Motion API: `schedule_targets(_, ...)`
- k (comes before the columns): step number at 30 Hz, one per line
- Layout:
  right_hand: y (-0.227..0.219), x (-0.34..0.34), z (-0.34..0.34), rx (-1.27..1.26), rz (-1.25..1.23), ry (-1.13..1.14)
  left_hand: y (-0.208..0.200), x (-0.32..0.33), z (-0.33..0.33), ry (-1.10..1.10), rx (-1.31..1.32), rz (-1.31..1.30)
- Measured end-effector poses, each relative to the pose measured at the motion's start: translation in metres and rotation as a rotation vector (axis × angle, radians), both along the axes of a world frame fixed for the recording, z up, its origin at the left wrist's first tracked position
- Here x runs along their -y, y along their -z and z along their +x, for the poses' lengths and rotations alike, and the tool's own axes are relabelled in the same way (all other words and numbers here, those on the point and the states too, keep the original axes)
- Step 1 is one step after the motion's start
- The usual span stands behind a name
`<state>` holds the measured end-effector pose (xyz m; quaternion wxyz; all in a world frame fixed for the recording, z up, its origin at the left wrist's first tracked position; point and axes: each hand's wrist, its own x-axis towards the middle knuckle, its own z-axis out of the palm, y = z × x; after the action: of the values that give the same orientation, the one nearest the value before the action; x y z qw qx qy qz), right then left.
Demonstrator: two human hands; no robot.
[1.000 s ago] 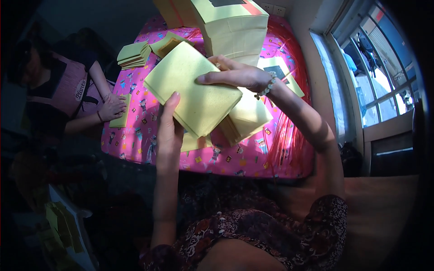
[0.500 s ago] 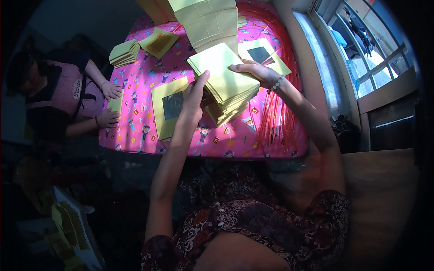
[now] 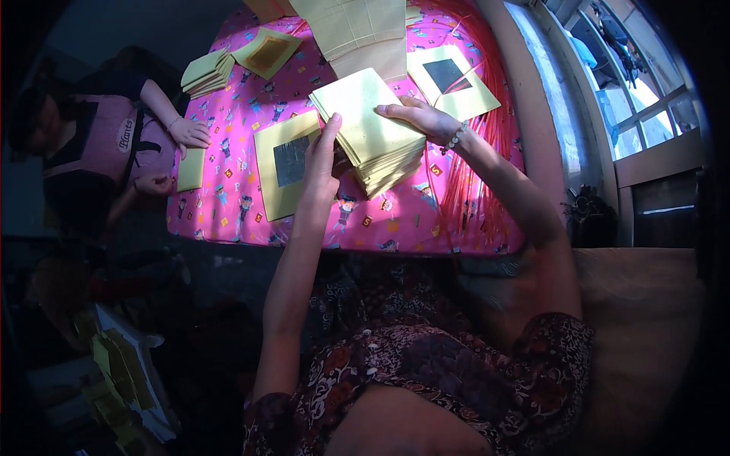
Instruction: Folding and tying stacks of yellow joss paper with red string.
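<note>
A thick stack of folded yellow paper [image 3: 366, 114] stands near the middle of the table, its layers showing along the near side. My left hand [image 3: 325, 156] presses its left side, thumb up at the top edge and fingers partly hidden behind. From the right, my right hand [image 3: 426, 120] grips the stack with its thumb lying on the top sheet; its other fingers are mostly out of sight. Left of my left hand lies a yellow sheet with a dark rectangle [image 3: 266, 182]. A similar sheet [image 3: 475, 102] rests beyond my right hand, with red strands across it.
A pink patterned cloth [image 3: 236, 220] covers the table. Tall pale yellow stacks [image 3: 353, 34] stand behind. Red plastic strands [image 3: 475, 197] hang along the right side. At left, a co-worker's hand [image 3: 188, 133] is by a yellow folded piece [image 3: 191, 171]. A window [image 3: 631, 91] borders the right.
The stack's layers sit more evenly between my hands, and its lower part no longer juts out as much. The co-worker's nearer hand has drawn back from the yellow piece. The view has shifted slightly.
</note>
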<state>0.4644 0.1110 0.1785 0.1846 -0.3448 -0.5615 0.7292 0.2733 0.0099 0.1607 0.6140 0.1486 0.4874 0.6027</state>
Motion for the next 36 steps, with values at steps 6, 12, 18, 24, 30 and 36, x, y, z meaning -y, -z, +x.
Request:
schedule_targets(6, -0.006, 0.002, 0.001, 0.022, 0.059, -0.034, 0.009, 0.005, 0.010, -0.134, -0.185, 0.097)
schedule_targets(12, -0.007, 0.005, 0.000, 0.031, 0.106, -0.019, 0.012, -0.003, 0.000, -0.005, -0.449, 0.087)
schedule_targets(18, 0.004, 0.002, 0.000, 0.145, 0.167, 0.043, 0.014, -0.002, -0.003, -0.035, -0.588, 0.013)
schedule_targets(24, 0.009, -0.023, 0.007, 0.329, 0.260, -0.205, 0.015, -0.005, -0.005, 0.015, -0.044, 0.024)
schedule_targets(30, 0.011, -0.012, 0.007, -0.005, -0.241, -0.130, 0.015, -0.007, 0.003, 0.093, 0.294, 0.045)
schedule_targets(36, 0.010, -0.003, 0.004, -0.054, -0.368, -0.077, 0.010, -0.002, 0.015, 0.080, 0.306, 0.023)
